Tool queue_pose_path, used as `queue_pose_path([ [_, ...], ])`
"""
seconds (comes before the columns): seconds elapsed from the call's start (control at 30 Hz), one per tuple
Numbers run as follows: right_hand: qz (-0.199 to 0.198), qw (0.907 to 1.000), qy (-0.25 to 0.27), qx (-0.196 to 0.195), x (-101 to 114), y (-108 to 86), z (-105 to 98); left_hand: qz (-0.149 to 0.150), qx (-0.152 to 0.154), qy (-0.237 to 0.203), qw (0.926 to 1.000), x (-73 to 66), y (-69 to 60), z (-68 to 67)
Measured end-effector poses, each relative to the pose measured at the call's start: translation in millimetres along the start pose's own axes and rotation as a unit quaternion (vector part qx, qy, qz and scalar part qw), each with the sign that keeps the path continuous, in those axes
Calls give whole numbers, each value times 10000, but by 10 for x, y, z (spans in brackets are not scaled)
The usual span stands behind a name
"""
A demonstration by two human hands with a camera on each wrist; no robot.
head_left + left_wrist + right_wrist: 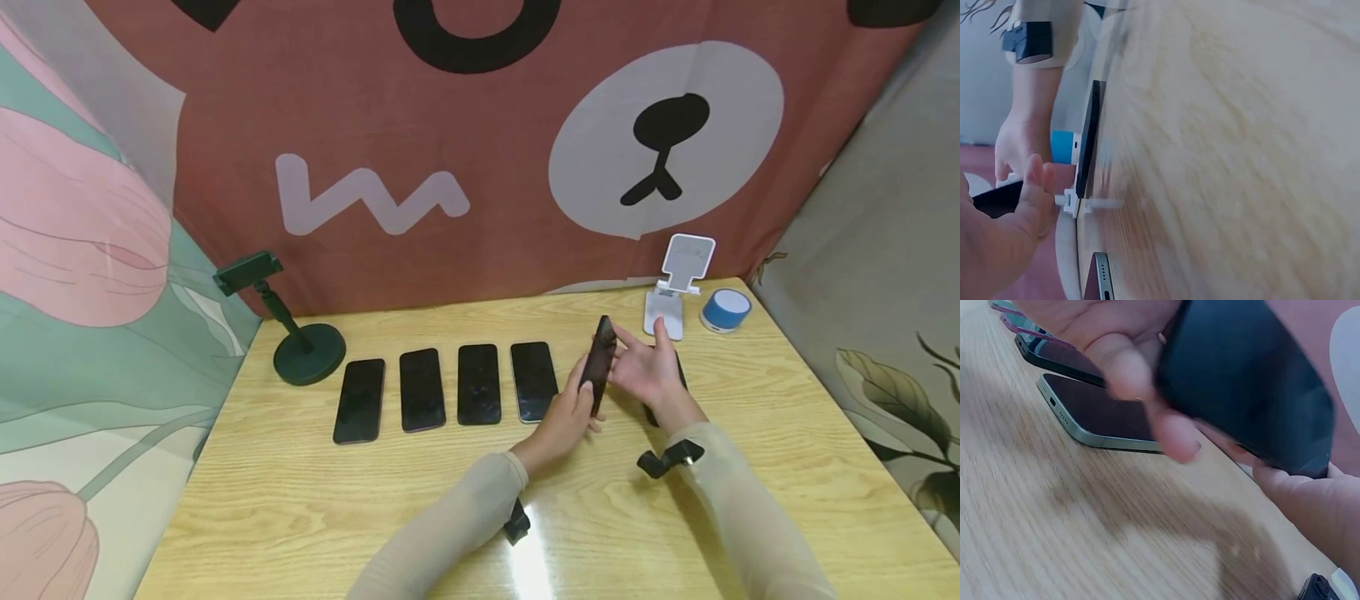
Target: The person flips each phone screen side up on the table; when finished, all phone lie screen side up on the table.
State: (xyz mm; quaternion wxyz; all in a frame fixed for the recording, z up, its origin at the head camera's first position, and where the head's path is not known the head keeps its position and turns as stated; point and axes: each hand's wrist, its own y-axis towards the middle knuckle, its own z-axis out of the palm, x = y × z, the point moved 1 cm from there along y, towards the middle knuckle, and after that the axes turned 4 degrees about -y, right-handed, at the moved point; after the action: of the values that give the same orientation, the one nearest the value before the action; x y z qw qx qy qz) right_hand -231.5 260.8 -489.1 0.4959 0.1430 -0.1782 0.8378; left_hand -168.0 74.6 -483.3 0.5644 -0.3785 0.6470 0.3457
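In the head view my left hand (562,421) grips a dark smartphone (600,358), tilted up above the table at the right end of a row of phones. My right hand (648,375) has its fingers against the phone's far side, the thumb raised apart from it. The right wrist view shows the held phone's dark face (1247,387), with the left hand (1116,344) at its upper left and the right hand (1322,500) at its lower end. Partly hidden under my right hand lies another dark phone (652,415).
Several phones lie face up in a row, the nearest a silver-edged phone (534,379). A dark green phone stand (309,354) is at the back left. At the back right are a white folding phone stand (688,260) and a blue round device (724,312) resembling a speaker.
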Motion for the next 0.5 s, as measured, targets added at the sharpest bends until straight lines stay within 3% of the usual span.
queue_pose_path([
  [0.17, -12, 9993, 289, 237, 12, -3, -3, -272, -350, -467, 9979, 19, 24, -9],
  [0.3, 23, 9981, 325, 522, 39, -24, -2, -399, -380, -681, 9962, 45, 53, -21],
  [0.5, 12, 9980, 127, 621, 66, -51, -7, -455, -343, -923, 9941, 83, 93, -44],
])
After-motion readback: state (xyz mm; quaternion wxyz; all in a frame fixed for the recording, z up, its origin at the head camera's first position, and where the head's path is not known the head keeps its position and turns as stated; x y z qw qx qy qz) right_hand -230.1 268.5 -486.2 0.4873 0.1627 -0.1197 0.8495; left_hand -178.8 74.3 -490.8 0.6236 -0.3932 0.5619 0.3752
